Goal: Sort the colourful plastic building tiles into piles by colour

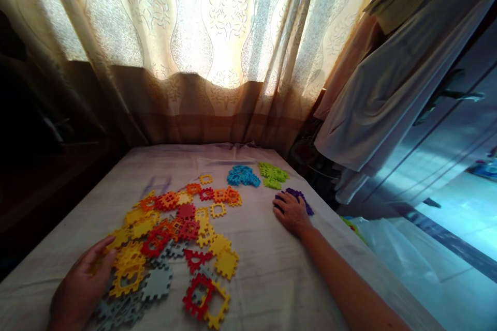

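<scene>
Notched plastic interlocking tiles lie spread over the cloth-covered surface (256, 269). My left hand (83, 282) is at the near left, beside yellow tiles (128, 258). Its thumb and fingers are apart, and a bit of yellow shows between them; no tile is clearly gripped. My right hand (292, 213) rests with fingers spread on a small pile of purple tiles (305, 200), partly covering it. Behind it lie a green pile (273, 173) and a blue pile (243, 176). Red tiles (199, 297), orange tiles (220, 195) and grey tiles (157, 282) mix with the yellow ones.
A patterned curtain (229, 98) hangs at the far edge. Clothes (373, 98) hang along the right side, above a clear plastic sheet or bag (399, 253) below the surface's edge. Dark furniture (50, 176) stands at the left.
</scene>
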`<state>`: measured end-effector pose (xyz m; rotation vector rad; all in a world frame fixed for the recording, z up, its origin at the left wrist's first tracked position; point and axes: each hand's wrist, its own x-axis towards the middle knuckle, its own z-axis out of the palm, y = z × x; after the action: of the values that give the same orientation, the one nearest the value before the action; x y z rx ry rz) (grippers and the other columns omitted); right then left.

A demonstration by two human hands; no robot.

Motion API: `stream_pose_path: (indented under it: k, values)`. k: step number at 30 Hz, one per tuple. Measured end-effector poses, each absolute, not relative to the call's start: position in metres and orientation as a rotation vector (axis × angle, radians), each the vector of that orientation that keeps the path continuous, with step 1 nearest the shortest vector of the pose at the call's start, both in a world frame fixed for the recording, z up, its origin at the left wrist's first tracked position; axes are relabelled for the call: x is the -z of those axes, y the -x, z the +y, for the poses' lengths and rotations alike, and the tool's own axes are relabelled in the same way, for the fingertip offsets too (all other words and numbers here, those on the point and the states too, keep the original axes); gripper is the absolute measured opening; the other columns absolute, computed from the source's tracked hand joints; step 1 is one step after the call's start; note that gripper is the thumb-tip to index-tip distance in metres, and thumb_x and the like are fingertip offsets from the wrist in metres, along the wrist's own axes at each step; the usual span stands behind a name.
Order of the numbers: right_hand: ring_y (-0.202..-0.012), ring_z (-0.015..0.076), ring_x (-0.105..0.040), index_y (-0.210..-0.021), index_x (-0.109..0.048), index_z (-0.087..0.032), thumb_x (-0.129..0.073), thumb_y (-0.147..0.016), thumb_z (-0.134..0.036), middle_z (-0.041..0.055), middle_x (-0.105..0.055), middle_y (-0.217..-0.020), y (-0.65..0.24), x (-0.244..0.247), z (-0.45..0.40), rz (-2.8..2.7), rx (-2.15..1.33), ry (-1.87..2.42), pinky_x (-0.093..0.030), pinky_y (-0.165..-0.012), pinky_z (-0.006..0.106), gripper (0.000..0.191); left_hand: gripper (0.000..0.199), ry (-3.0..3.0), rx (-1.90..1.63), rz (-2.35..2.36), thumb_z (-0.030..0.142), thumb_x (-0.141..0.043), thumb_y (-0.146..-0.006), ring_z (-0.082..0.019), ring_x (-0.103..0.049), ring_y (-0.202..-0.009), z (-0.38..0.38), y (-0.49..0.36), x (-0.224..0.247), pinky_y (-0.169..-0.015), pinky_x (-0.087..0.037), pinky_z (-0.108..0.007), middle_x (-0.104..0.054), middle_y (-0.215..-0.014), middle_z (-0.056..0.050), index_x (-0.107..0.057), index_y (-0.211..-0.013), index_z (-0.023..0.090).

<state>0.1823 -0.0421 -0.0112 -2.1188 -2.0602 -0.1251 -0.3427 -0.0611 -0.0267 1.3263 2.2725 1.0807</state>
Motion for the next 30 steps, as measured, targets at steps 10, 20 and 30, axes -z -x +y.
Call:
stream_pose_path:
  k: [10,20,30]
  values:
    - [-0.129,0.0275,-0.044,-0.114,-0.069,-0.028,-0.045,-0.092,-0.037,0.0086,-0.058,-0.135,-0.198,0.013,-0.024,-2.004,0.157,2.138,-0.022,-0.107,0.059,0.033,0.038,-1.306,-1.068,2.262,0.056,-0.049,-0.07,-0.023,-0.066,-0.086,-0.063,0.341,0.023,-0.078,-0.049,-0.035,-0.071,-0.114,0.006,-0.066,-0.099,0.037]
    - [-0.131,0.0308,-0.042,-0.113,-0.07,-0.027,-0.047,-0.093,-0.03,0.0105,-0.056,-0.139,-0.187,0.02,-0.034,-2.002,0.438,2.034,-0.019,-0.108,0.061,0.031,0.045,-1.365,-1.0,2.3,0.055,-0.046,-0.074,-0.022,-0.066,-0.075,-0.064,0.338,0.018,-0.069,-0.051,-0.035,-0.07,-0.115,0.0,-0.066,-0.107,0.032]
    - [-0.121,0.0247,-0.053,-0.114,-0.068,-0.023,-0.045,-0.094,-0.027,0.0092,-0.065,-0.126,-0.093,0.039,-0.072,-2.104,0.282,1.638,-0.026,-0.108,0.05,0.031,0.035,-1.688,-1.339,2.265,0.041,-0.049,-0.079,-0.022,-0.067,-0.086,-0.069,0.331,0.028,-0.078,-0.054,-0.032,-0.073,-0.1,-0.006,-0.07,-0.1,0.023]
